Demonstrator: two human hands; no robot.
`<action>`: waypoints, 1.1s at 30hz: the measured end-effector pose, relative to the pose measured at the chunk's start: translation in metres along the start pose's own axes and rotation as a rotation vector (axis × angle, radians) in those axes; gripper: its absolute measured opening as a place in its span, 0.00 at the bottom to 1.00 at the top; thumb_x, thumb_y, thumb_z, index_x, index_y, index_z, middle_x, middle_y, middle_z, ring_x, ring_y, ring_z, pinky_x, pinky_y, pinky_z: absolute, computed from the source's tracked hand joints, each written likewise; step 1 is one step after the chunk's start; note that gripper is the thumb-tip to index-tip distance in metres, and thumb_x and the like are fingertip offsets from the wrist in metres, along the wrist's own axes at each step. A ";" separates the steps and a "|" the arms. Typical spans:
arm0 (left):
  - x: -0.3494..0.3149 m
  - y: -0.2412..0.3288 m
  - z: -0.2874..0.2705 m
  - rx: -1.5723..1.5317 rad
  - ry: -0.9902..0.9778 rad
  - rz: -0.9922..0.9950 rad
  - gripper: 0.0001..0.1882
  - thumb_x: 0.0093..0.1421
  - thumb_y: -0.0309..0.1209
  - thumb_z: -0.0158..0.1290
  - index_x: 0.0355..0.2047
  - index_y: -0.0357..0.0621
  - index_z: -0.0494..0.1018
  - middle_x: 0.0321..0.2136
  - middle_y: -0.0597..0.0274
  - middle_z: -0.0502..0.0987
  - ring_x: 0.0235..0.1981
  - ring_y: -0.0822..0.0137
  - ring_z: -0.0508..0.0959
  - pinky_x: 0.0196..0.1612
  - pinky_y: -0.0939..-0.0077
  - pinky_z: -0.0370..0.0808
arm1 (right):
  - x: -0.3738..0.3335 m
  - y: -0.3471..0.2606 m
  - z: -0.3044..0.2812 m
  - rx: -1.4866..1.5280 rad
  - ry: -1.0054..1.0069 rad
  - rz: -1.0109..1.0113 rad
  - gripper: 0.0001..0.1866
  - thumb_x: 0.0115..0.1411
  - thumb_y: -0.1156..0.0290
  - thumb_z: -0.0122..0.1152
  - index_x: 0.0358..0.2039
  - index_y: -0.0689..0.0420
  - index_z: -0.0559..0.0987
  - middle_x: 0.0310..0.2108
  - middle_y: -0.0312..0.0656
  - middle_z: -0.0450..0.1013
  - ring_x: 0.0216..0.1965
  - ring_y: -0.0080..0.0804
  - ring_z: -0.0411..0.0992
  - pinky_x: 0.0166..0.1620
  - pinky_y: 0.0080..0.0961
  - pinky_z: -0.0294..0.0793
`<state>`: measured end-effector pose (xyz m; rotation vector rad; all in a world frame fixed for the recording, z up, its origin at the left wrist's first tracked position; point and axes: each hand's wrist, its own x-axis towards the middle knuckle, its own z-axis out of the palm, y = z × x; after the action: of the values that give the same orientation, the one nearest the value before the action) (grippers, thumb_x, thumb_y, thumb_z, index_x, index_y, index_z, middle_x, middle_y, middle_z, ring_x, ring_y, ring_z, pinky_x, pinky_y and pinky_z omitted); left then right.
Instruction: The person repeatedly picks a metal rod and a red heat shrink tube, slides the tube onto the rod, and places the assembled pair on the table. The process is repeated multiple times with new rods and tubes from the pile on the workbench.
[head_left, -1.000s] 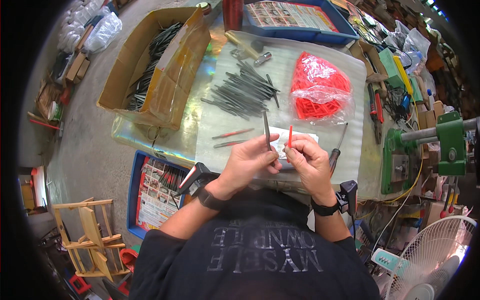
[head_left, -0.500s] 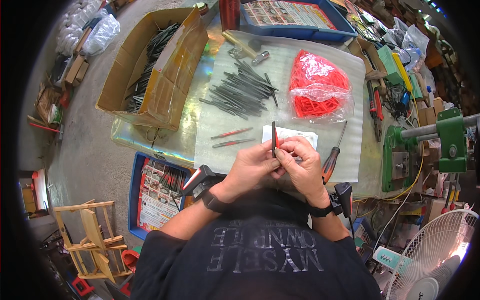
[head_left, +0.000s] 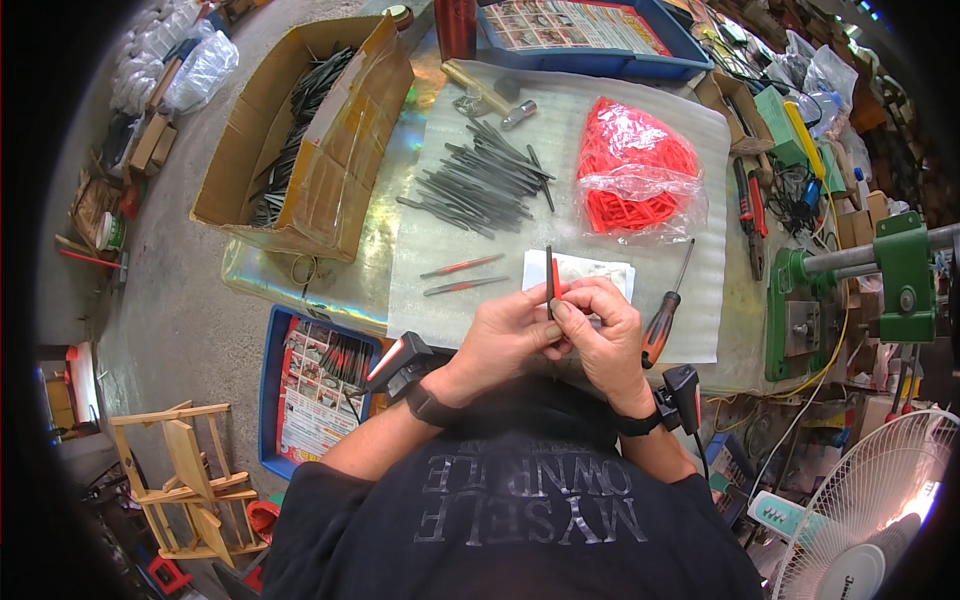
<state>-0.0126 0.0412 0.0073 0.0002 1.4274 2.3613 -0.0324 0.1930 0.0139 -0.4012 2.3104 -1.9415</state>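
My left hand [head_left: 512, 332] pinches a slim black strip [head_left: 549, 268] that points away from me. In my right hand [head_left: 602, 330], thumb and fingers close on a small red strip [head_left: 557, 278], held upright right beside the black one. Their lower ends are hidden by my fingers. Beyond my hands lies a small white paper [head_left: 610, 270]. To the left, two black strips with red middles [head_left: 462, 267] rest on the white foam sheet [head_left: 420, 315]. Farther off are a pile of black strips [head_left: 480, 185] and a clear bag of red pieces [head_left: 640, 165].
A screwdriver [head_left: 663, 325] lies right of my hands, pliers [head_left: 750, 215] farther right. A hammer [head_left: 480, 90] lies at the back. A cardboard box [head_left: 345, 170] of black strips stands left, a blue tray [head_left: 268, 400] below it. A green machine [head_left: 800, 310] flanks the table's right side.
The red strip has gone from leaning against the black strip to standing more upright alongside it, with more of it showing. Both hands have stayed almost in place.
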 end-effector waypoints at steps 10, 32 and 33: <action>0.000 -0.004 -0.002 0.095 -0.040 0.082 0.23 0.61 0.21 0.49 0.57 0.38 0.62 0.26 0.69 0.72 0.26 0.80 0.71 0.29 0.86 0.70 | 0.002 -0.008 0.001 0.073 -0.040 0.087 0.06 0.58 0.76 0.57 0.31 0.68 0.78 0.38 0.42 0.69 0.28 0.23 0.72 0.25 0.16 0.76; -0.002 -0.008 -0.001 0.409 -0.009 0.117 0.19 0.59 0.23 0.53 0.52 0.41 0.69 0.24 0.69 0.75 0.23 0.82 0.73 0.23 0.88 0.69 | 0.002 -0.005 -0.009 0.460 0.107 0.231 0.07 0.57 0.76 0.59 0.36 0.64 0.77 0.28 0.34 0.73 0.29 0.18 0.70 0.31 0.15 0.69; -0.002 -0.009 0.000 0.494 0.034 0.155 0.15 0.58 0.23 0.54 0.47 0.40 0.71 0.24 0.69 0.75 0.22 0.82 0.73 0.23 0.88 0.69 | 0.001 -0.003 -0.007 0.427 0.105 0.188 0.08 0.57 0.75 0.60 0.36 0.64 0.77 0.28 0.33 0.73 0.29 0.17 0.69 0.30 0.15 0.68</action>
<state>-0.0082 0.0440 0.0001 0.2093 2.0539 2.0644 -0.0349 0.1992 0.0183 -0.0411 1.8273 -2.3168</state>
